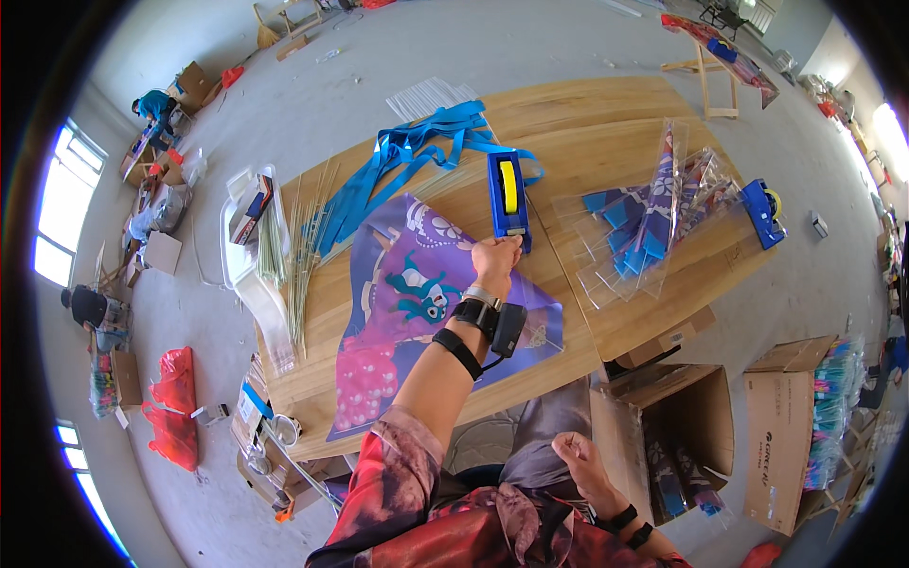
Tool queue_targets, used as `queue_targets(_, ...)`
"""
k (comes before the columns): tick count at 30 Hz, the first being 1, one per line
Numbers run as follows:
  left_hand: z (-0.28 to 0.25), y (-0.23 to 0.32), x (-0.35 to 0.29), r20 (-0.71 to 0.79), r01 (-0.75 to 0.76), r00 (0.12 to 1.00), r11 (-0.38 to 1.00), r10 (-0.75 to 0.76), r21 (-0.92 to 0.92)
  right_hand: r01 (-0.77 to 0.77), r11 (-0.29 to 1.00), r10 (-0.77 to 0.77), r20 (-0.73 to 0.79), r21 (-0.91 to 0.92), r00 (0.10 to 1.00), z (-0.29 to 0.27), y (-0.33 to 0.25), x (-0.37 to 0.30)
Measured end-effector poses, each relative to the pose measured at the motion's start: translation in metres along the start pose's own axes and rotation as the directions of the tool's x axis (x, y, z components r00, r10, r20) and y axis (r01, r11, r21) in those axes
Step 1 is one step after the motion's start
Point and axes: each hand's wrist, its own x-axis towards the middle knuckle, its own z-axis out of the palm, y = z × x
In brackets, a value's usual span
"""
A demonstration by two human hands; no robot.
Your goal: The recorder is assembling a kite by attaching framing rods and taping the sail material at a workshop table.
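Observation:
My left hand [497,263] is closed in a pinch at the near end of a blue tape dispenser [496,194] with a yellow-cored roll; whatever lies between its fingertips is hidden. Under that arm a purple printed sheet [379,312] with a teal cartoon figure and a pink corner lies spread on the wooden table [606,114]. Low over my lap, beside an open cardboard box, hangs my right hand [585,466] with its fingers curled; I see nothing sticking out of it. Long blue ribbons [379,185] run across the table behind the sheet.
Thin sticks [301,246] and a white plastic tray [237,222] are at the left. Clear-bagged printed pieces [663,208] and a second blue tape dispenser [760,213] lie at the right. An open cardboard box [701,407] stands below the table's right edge.

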Motion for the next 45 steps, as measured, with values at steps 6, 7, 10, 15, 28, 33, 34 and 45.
queue_targets(6, -0.003, -0.009, -0.016, -0.143, -0.082, 0.975, 0.868, 0.172, 0.489, 0.003, 0.999, -0.004, -0.024, -0.053, 1.000, -0.008, 0.007, -0.010)
queue_targets(7, -0.005, -0.004, -0.020, -0.052, -0.180, 0.977, 0.931, 0.207, 0.318, 0.005, 0.999, -0.007, -0.042, -0.045, 0.999, -0.008, 0.007, -0.014)
queue_targets(10, -0.016, 0.040, -0.053, 0.048, -0.273, 0.961, 0.960, 0.271, 0.054, 0.064, 0.992, -0.069, -0.045, -0.107, 0.997, -0.022, -0.002, -0.004)
queue_targets(15, -0.131, 0.110, -0.121, 0.002, -0.310, 0.947, 0.914, 0.322, -0.261, 0.113, 0.847, -0.105, 0.045, -0.519, 0.993, -0.018, -0.063, 0.015)
queue_targets(28, -0.391, 0.038, -0.309, -0.503, -0.470, 0.818, 0.829, 0.280, -0.303, 0.446, 0.635, -0.071, 0.527, -0.631, 0.847, 0.081, -0.086, 0.094)
queue_targets(33, -0.423, 0.002, -0.334, -0.590, -0.462, 0.793, 0.783, 0.154, -0.417, 0.386, 0.595, -0.012, 0.473, -0.705, 0.881, 0.102, -0.083, 0.094)
queue_targets(34, -0.426, -0.001, -0.337, -0.601, -0.472, 0.785, 0.776, 0.153, -0.419, 0.380, 0.603, -0.016, 0.465, -0.701, 0.885, 0.101, -0.081, 0.096)
queue_targets(45, -0.417, 0.003, -0.349, -0.554, -0.417, 0.819, 0.818, 0.150, -0.395, 0.245, 0.732, 0.134, 0.487, -0.636, 0.863, 0.090, -0.091, 0.127)
